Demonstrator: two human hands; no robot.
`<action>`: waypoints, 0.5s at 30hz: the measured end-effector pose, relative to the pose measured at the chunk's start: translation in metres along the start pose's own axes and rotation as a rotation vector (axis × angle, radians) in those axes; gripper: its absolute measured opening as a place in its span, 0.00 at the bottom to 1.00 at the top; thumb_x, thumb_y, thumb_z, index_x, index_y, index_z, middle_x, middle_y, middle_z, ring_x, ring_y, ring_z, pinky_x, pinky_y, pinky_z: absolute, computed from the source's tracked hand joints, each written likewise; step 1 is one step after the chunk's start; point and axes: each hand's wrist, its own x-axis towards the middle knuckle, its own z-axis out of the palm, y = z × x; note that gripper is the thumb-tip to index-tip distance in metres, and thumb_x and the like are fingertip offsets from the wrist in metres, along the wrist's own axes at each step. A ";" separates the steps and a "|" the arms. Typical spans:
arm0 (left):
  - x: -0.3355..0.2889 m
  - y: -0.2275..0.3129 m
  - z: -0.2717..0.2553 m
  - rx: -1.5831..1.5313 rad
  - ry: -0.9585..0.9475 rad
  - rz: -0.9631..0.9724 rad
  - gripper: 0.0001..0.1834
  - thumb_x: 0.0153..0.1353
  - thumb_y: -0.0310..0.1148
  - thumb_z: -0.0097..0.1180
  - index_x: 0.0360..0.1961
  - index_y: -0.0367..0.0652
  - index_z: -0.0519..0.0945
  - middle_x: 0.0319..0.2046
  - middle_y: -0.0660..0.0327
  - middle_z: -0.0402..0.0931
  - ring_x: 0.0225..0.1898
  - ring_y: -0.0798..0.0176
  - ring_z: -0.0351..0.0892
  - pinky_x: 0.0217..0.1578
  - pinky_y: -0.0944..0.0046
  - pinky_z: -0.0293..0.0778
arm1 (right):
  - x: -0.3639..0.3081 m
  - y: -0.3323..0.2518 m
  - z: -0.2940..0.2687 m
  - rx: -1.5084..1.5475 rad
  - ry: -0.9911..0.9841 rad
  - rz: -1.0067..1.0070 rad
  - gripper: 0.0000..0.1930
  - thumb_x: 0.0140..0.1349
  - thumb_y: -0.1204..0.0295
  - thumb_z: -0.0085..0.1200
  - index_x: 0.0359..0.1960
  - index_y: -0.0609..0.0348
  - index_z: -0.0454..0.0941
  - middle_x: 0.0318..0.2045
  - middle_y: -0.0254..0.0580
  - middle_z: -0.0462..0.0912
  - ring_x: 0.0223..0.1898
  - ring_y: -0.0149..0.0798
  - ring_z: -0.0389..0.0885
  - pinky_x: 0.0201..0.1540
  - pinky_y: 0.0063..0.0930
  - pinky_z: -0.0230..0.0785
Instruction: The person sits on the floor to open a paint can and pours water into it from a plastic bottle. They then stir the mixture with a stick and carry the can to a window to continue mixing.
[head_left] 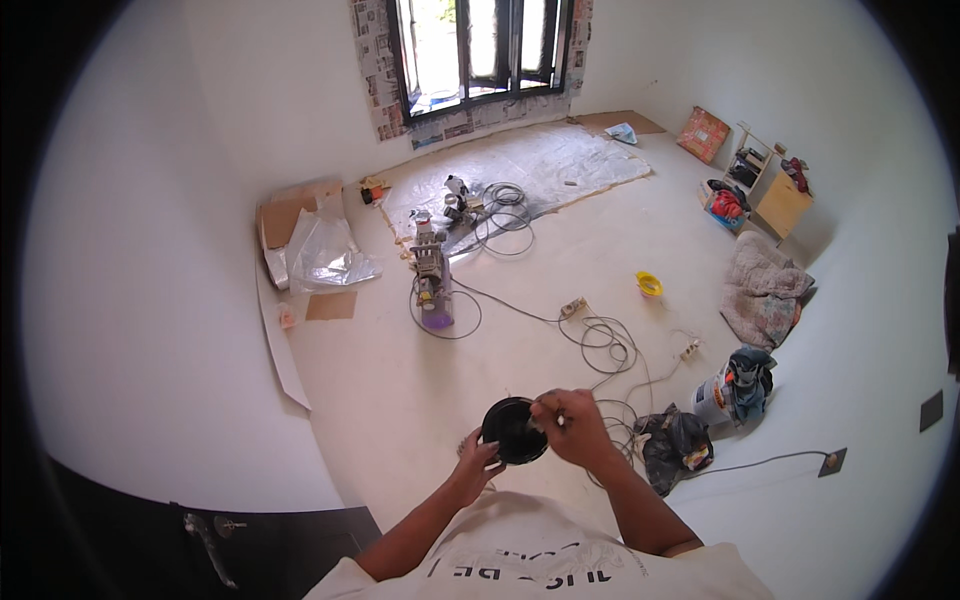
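Note:
In front of my body, my left hand [476,466] grips the left side of a round black tub [497,428], with the fingers round its wall. The tub's mouth faces up, and its inside is too dark to make out. At the tub's right rim, my right hand [572,420] is closed, its fingers pinched together over the opening. A small pale spot shows at this hand, but what it holds is mostly hidden. Both forearms come up from the lower edge.
Ahead stands an air compressor [432,285], with coiled hose [505,215] beyond it. Cables [610,345] loop over the floor to the right, near a yellow bowl [649,285], a black bag [675,445] and a white bucket [711,402]. Plastic sheeting [570,165] lies below the window. A black door [290,550] is lower left.

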 end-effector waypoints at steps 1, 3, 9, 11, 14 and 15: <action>0.018 0.019 -0.001 0.017 -0.006 -0.015 0.43 0.65 0.41 0.58 0.74 0.55 0.46 0.62 0.57 0.61 0.62 0.56 0.65 0.64 0.45 0.63 | 0.023 0.008 -0.004 -0.106 0.023 0.004 0.04 0.65 0.74 0.60 0.31 0.58 0.82 0.24 0.39 0.84 0.23 0.39 0.80 0.33 0.31 0.68; 0.053 0.061 -0.002 0.047 -0.005 -0.045 0.44 0.65 0.43 0.60 0.74 0.52 0.46 0.61 0.56 0.61 0.62 0.56 0.65 0.64 0.45 0.63 | 0.068 0.022 -0.004 -0.150 0.085 0.059 0.04 0.65 0.74 0.60 0.32 0.60 0.83 0.25 0.40 0.84 0.24 0.40 0.80 0.33 0.32 0.68; 0.161 0.167 0.013 0.162 -0.070 -0.162 0.49 0.65 0.48 0.63 0.74 0.49 0.42 0.64 0.53 0.60 0.64 0.56 0.62 0.64 0.48 0.63 | 0.182 0.081 0.007 0.092 0.266 0.261 0.06 0.66 0.73 0.60 0.33 0.63 0.83 0.26 0.48 0.85 0.27 0.44 0.83 0.34 0.33 0.71; 0.205 0.193 0.016 0.149 -0.080 -0.198 0.49 0.64 0.50 0.63 0.73 0.49 0.43 0.66 0.52 0.58 0.65 0.55 0.62 0.64 0.48 0.63 | 0.211 0.109 0.005 0.078 0.258 0.293 0.06 0.65 0.74 0.60 0.32 0.64 0.83 0.26 0.47 0.84 0.27 0.44 0.83 0.33 0.32 0.71; 0.270 0.220 0.024 0.157 -0.104 -0.205 0.49 0.65 0.49 0.63 0.73 0.48 0.43 0.66 0.52 0.58 0.66 0.55 0.62 0.64 0.48 0.64 | 0.251 0.159 -0.011 0.054 0.236 0.386 0.07 0.66 0.73 0.58 0.31 0.64 0.82 0.24 0.47 0.84 0.26 0.44 0.82 0.33 0.34 0.70; 0.292 0.229 0.027 0.184 -0.116 -0.233 0.48 0.65 0.49 0.63 0.73 0.49 0.44 0.66 0.52 0.57 0.66 0.55 0.62 0.65 0.48 0.64 | 0.266 0.176 -0.021 0.028 0.220 0.411 0.07 0.66 0.74 0.58 0.31 0.64 0.82 0.24 0.47 0.84 0.26 0.45 0.82 0.33 0.35 0.70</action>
